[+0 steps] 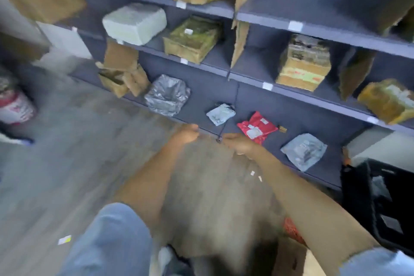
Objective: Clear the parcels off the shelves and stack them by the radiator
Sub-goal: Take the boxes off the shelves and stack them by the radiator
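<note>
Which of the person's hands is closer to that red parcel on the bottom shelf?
Right. The right hand is at the shelf edge just below-left of the red parcel; the left hand is further left, beyond the small grey parcel.

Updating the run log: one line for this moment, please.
left hand: empty at shelf edge | right hand: empty | nearest: small pale-grey plastic mailer, red plastic mailer | bottom shelf uncleared

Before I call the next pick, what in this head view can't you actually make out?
- Both hands: motion-blurred; grip unclear.
- Parcel labels, e.g. red mailer: too small and blurred.
- Brown parcel: cut by the right edge.
- Radiator: not visible.
- Black crate: contents unclear.
</note>
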Action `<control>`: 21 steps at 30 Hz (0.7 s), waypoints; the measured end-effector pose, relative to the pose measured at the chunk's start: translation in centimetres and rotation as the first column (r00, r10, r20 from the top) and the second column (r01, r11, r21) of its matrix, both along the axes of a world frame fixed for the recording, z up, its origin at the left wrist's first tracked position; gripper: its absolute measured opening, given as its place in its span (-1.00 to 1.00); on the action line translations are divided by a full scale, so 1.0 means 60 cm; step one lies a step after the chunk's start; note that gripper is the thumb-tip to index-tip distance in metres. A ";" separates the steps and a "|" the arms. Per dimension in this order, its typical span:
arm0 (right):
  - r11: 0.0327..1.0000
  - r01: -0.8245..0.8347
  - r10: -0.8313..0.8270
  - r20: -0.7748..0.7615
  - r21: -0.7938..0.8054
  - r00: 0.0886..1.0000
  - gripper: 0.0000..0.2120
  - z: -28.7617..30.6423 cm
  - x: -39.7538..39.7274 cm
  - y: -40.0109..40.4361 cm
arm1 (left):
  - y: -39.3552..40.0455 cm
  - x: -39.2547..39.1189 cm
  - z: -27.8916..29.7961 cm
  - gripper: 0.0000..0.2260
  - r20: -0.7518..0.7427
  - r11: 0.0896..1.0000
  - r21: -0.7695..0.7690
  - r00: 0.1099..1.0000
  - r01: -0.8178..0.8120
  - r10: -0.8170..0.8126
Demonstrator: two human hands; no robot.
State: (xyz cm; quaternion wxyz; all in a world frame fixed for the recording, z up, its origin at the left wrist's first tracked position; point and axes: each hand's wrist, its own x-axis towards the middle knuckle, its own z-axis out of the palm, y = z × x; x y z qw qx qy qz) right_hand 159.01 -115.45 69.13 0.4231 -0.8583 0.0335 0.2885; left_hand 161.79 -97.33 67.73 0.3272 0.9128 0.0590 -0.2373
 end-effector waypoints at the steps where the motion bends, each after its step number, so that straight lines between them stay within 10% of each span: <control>1: 0.996 -0.093 0.092 0.001 0.011 0.996 -0.81 0.012 0.016 0.070 | 0.077 -0.003 0.009 -0.77 0.004 0.996 -0.024 0.997 -0.083 0.083; 9: 0.950 -0.313 0.313 -0.013 -0.011 0.950 -0.81 0.030 0.144 0.468 | 0.558 -0.003 0.063 -0.68 -0.047 0.938 0.219 0.957 -0.270 0.287; 21: 0.952 -0.304 0.296 -0.161 -0.032 0.942 -0.75 -0.038 0.423 0.777 | 0.850 0.252 0.013 -0.64 -0.110 0.958 0.254 0.980 -0.133 0.166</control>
